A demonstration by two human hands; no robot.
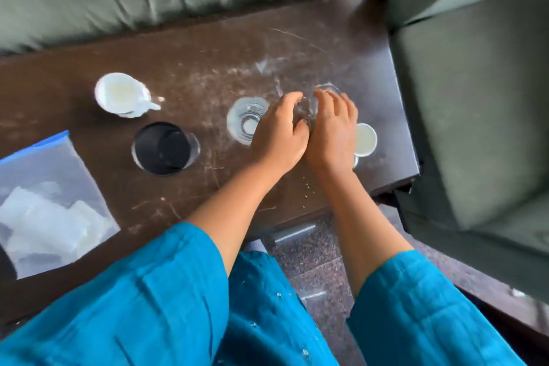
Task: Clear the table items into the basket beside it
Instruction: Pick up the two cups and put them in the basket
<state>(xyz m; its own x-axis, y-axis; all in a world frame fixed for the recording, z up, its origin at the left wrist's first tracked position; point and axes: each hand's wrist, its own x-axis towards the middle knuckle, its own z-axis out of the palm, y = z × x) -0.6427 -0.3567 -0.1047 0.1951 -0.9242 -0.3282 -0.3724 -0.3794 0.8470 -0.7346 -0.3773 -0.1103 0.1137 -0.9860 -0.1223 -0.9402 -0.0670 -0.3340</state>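
Both hands meet at frame centre: left hand and right hand cupped together around a clear glass standing on the dark table. No basket in view; a second clear glass sits just left of the hands, a white cup at upper left

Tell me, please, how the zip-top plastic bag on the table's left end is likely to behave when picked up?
The zip-top bag looks like thin clear film, so it will probably sag. Its pale, loosely piled contents may slide to the lowest corner. It seems light and unlikely to break; gripping near the blue seal strip looks safest.
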